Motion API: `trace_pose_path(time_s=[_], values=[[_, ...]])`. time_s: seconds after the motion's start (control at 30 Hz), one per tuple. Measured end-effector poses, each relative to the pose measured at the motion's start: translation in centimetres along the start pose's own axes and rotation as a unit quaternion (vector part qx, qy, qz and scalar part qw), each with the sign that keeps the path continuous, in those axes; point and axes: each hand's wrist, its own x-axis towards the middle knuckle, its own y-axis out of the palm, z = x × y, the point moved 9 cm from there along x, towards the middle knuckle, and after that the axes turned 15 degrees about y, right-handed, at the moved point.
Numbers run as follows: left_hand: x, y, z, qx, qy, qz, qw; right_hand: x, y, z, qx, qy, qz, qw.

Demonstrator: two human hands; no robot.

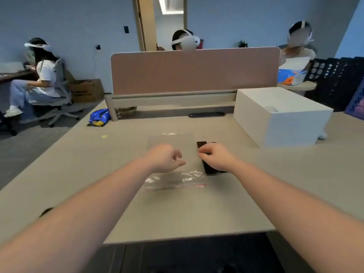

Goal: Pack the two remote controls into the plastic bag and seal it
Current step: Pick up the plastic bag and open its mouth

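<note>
A clear plastic bag with a pink zip strip along its near edge lies flat on the beige desk. My left hand hovers over the bag's middle, fingers loosely curled, holding nothing. Just right of the bag lie two black remote controls side by side, mostly covered by my right hand, whose fingers curl around them. Only the far tip of one remote and the near ends show. I cannot tell whether the remotes are lifted off the desk.
A large white box stands on the desk at the right. A pink divider panel closes off the desk's far side, with a black cable slot before it. People wearing headsets sit beyond and at the left.
</note>
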Motion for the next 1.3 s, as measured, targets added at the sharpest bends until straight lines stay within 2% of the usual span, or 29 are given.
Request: trace_pose_path(time_s=[0.17, 0.33, 0.57, 0.63, 0.8, 0.93, 1.3], values=[[-2.6, 2.2, 0.4, 0.012, -0.025, 0.034, 0.999, -2.0, 1.5, -1.2, -0.031, -0.003, -0.008, 0.999], [-3.8, 3.4, 0.4, 0.027, -0.002, 0.056, 0.998, -3.0, 1.8, -1.3, -0.018, -0.002, -0.003, 1.000], [-4.0, 4.9, 1.2, 0.064, 0.017, 0.016, 0.998, -4.5, 2.6, 0.0, -0.020, -0.001, -0.036, 0.999], [-4.0, 4.8, 1.5, 0.042, 0.006, 0.000, 0.999, -4.8, 3.3, 0.0, 0.013, 0.014, -0.029, 0.999], [-3.9, 3.2, 3.0, -0.069, -0.055, -0.114, 0.990, -5.4, 6.8, -0.9, 0.170, 0.126, 0.098, 0.972], [-3.8, 3.6, 3.3, -0.137, -0.063, -0.118, 0.981, -4.9, 7.9, 0.5, 0.283, 0.139, 0.154, 0.936], [-2.8, 4.6, 3.7, -0.174, -0.066, -0.091, 0.978, -3.1, 8.5, 0.3, 0.368, 0.167, 0.118, 0.907]])
